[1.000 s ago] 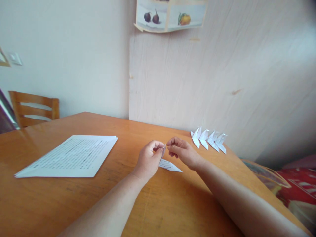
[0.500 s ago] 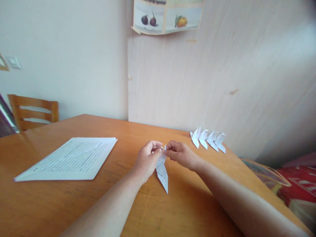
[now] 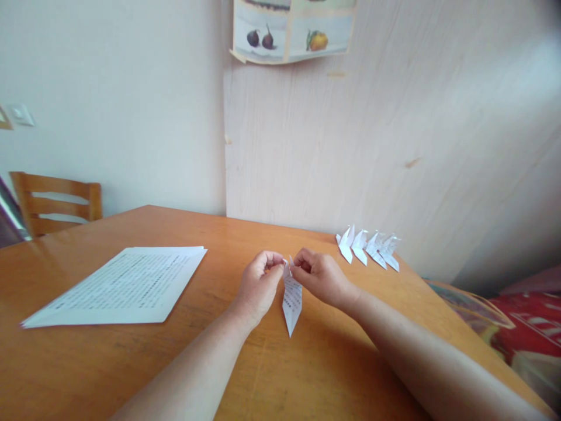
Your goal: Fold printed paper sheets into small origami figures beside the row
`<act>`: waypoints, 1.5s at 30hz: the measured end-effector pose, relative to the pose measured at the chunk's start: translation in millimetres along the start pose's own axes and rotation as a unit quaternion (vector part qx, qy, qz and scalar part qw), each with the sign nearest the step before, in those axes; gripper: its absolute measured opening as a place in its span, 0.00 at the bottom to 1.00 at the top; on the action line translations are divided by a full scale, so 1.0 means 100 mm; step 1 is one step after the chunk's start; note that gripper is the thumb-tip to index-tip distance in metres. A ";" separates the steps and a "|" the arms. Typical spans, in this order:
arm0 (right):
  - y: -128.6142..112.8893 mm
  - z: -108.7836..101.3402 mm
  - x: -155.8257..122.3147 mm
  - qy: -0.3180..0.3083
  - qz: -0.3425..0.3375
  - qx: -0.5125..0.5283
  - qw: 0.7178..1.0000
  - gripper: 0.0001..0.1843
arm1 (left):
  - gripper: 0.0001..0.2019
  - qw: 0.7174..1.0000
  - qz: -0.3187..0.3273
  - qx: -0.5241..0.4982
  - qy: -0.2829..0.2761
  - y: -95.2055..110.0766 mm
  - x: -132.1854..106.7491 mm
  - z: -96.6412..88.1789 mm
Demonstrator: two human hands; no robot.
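Between my two hands is a folded paper crane [image 3: 292, 298], white with printed text, its pointed wing hanging down toward me. My left hand [image 3: 262, 280] pinches a narrow tip of it between thumb and forefinger. Close beside, my right hand [image 3: 319, 275] pinches another upright point at the top, with its other fingers curled in. The fingers hide part of the upper folds. Several finished-looking paper cranes [image 3: 367, 248] stand in a row at the table's far right edge.
A stack of printed sheets [image 3: 118, 286] lies on the left of the wooden table [image 3: 210, 374]. Behind the table stand a wall and, at left, a wooden chair [image 3: 61, 193]. Red fabric [image 3: 526, 321] lies beyond the right edge.
The crane in my hands has turned, so its lower wing now points straight down and shows more of its printed face. Both hands keep their pinch. The view has shifted slightly.
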State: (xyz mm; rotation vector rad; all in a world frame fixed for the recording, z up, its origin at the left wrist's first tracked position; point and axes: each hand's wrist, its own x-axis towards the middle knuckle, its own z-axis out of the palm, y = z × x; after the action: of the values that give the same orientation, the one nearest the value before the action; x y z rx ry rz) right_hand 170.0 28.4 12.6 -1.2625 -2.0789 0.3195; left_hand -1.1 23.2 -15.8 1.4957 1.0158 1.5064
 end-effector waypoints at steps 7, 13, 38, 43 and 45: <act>0.08 0.04 0.03 -0.016 0.013 0.107 0.994 0.03 | 0.06 0.999 -0.039 -0.031 0.013 0.06 -0.01 -0.01; 0.21 0.04 0.09 -0.018 0.030 0.252 0.967 0.03 | 0.07 0.994 -0.079 -0.039 -0.069 0.06 -0.05 0.03; 0.40 -0.16 0.11 -0.135 0.097 -0.003 0.986 0.07 | 0.07 0.952 0.030 0.287 -0.102 -0.29 -0.04 -0.01; 0.22 -0.26 0.05 -0.222 0.048 -0.085 0.970 0.07 | 0.09 0.897 0.051 0.412 -0.151 -0.23 -0.08 -0.03; 0.15 -0.28 0.03 -0.271 0.017 -0.173 0.947 0.10 | 0.10 0.879 0.065 0.441 -0.171 -0.19 -0.09 -0.03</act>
State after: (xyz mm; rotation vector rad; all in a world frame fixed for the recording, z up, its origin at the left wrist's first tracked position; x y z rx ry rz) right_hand 198.1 35.2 26.8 -1.5462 -2.6700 0.3575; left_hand -4.3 21.9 -37.1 2.3891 1.4901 0.7886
